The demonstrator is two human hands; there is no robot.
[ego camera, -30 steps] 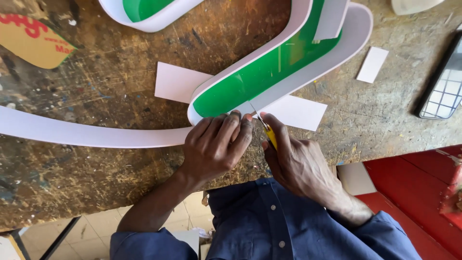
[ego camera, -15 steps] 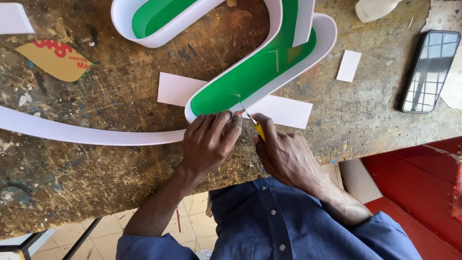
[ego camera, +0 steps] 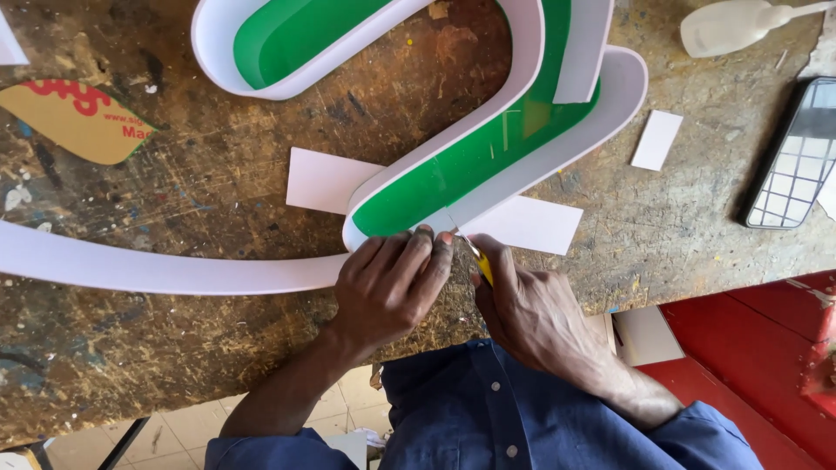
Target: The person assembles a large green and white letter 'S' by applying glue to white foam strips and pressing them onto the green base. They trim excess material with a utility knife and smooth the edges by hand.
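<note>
At bench edge: left hand (ego camera: 392, 283) pressing white strip (ego camera: 165, 271); right hand (ego camera: 531, 309) clenching yellow knife (ego camera: 482, 266).

Workbench (ego camera: 218, 200), scarred wood. Tan sticker (ego camera: 74, 122) at 10 o'clock. Plastic bottle (ego camera: 731, 26) at 1 o'clock. Phone (ego camera: 797, 161), small white card (ego camera: 657, 139) at 2 o'clock.

Scarred wooden workbench (ego camera: 218, 365) bears a green-and-white channel letter (ego camera: 488, 148), white cards (ego camera: 326, 181), a phone (ego camera: 797, 157) — and a tan sticker (ego camera: 74, 122).

My left hand (ego camera: 390, 283) presses the white-walled, green-faced curved sign letter (ego camera: 488, 148) on the scuffed wooden surface (ego camera: 218, 331); my right hand (ego camera: 527, 305) grips a yellow-handled knife (ego camera: 480, 264).
</note>
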